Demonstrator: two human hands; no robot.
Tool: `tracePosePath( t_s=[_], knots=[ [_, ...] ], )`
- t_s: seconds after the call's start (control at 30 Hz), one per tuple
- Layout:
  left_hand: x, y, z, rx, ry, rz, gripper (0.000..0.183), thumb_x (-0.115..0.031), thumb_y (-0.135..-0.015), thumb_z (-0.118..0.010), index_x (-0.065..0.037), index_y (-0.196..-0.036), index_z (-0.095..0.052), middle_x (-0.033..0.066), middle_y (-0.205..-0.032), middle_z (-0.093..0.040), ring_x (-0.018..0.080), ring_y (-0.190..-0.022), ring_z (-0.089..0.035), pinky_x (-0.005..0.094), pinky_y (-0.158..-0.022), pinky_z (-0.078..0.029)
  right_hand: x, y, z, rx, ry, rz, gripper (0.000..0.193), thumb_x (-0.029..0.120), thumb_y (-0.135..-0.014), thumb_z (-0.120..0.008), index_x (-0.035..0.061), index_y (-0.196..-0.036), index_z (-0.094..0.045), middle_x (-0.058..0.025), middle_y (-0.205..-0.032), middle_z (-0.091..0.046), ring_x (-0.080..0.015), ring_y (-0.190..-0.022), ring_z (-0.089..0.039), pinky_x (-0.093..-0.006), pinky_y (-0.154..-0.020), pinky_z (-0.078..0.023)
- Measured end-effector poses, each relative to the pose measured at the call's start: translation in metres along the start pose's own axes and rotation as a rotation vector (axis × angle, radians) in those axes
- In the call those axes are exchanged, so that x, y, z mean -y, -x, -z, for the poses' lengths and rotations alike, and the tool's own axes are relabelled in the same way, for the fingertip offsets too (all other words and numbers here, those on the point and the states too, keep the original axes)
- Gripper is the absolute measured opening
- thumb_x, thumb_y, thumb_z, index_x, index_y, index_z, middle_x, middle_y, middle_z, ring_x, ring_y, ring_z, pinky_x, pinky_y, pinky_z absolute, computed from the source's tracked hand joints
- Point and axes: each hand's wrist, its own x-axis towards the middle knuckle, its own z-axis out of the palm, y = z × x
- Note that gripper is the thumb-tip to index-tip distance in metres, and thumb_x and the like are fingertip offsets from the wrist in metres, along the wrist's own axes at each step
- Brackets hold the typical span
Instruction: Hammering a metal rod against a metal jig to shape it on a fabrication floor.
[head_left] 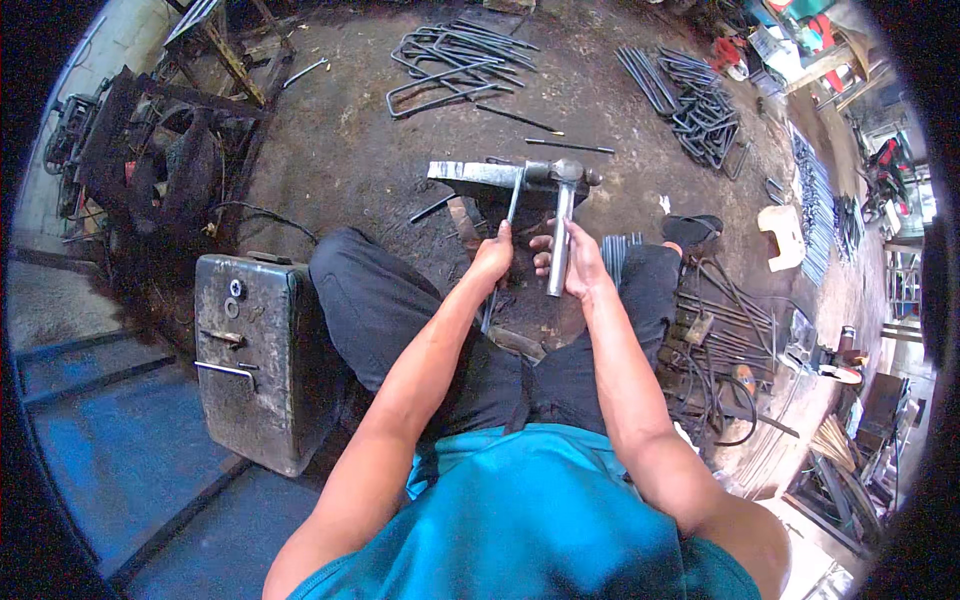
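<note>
A: From the head view, where is your left hand (493,255)?

B: Your left grip is clenched around a thin steel rod (511,212) that runs up to the steel anvil block (478,176) on the floor between your knees.

A: And your right hand (578,262)?

B: Its grip grasps the metal handle of a hammer (561,225), whose head rests on the block's right end, beside the rod. Bent rods (460,60) lie well apart, beyond it. A grey metal box (250,360) stands at your left leg.
</note>
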Motion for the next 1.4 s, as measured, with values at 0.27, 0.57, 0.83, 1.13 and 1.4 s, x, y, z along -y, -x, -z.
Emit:
tracePosePath(
  t_s=[0.27, 0.57, 0.83, 1.13, 1.4],
  knots=[
    [-0.018, 0.025, -0.003, -0.074, -0.112, -0.096, 0.082, -0.065, -0.093, -0.022, 0.005, -0.067, -0.056, 0.0142, -0.053, -0.053, 0.0269, -0.042, -0.052, 0.0404, -0.041, -0.039, -0.005, -0.033, 0.019, 0.294, -0.469, -0.021, 0.048, 0.057, -0.088, -0.052, 0.0095, -0.079, -0.049, -0.0062, -0.064, -0.045, -0.0151, -0.048, -0.042, -0.0259, -0.042, -0.038],
    [-0.003, 0.009, -0.007, 0.007, -0.07, -0.005, 0.08, -0.066, -0.092, -0.023, 0.003, -0.069, -0.055, 0.0119, -0.052, -0.05, 0.0232, -0.04, -0.049, 0.0379, -0.039, -0.038, 0.019, -0.037, 0.007, 0.422, -0.579, -0.054, 0.03, 0.032, -0.094, -0.053, 0.0068, -0.078, -0.045, 0.0035, -0.055, -0.033, -0.0044, -0.036, -0.029, -0.0196, -0.03, -0.026],
    [-0.006, 0.011, -0.008, 0.116, 0.095, 0.061, 0.075, -0.066, -0.092, -0.024, -0.001, -0.067, -0.051, 0.0057, -0.05, -0.041, 0.0198, -0.039, -0.042, 0.0362, -0.038, -0.035, 0.034, 0.003, -0.04, 0.025, 0.051, 0.221, 0.043, 0.052, -0.095, -0.041, 0.0131, -0.077, -0.04, 0.0025, -0.053, -0.032, -0.0085, -0.035, -0.033, -0.0244, -0.029, -0.029],
    [-0.015, 0.022, -0.01, 0.168, 0.292, -0.035, 0.061, -0.064, -0.093, -0.024, -0.013, -0.063, -0.041, -0.0014, -0.051, -0.034, 0.0136, -0.041, -0.031, 0.029, -0.039, -0.022, 0.0, -0.01, -0.014, -0.287, 0.586, 0.209, 0.047, 0.059, -0.091, -0.044, 0.0133, -0.079, -0.042, 0.0004, -0.051, -0.041, -0.0118, -0.035, -0.042, -0.027, -0.03, -0.035],
    [-0.005, 0.013, -0.009, 0.35, 0.466, -0.114, 0.045, -0.052, -0.098, -0.032, -0.012, -0.084, -0.048, -0.0014, -0.06, -0.041, 0.0128, -0.045, -0.034, 0.0292, -0.043, -0.029, -0.011, -0.015, -0.038, -0.217, 0.614, 0.215, 0.039, 0.05, -0.093, -0.051, 0.0114, -0.086, -0.046, -0.0001, -0.05, -0.041, -0.0115, -0.034, -0.041, -0.0275, -0.032, -0.033]
  ],
)
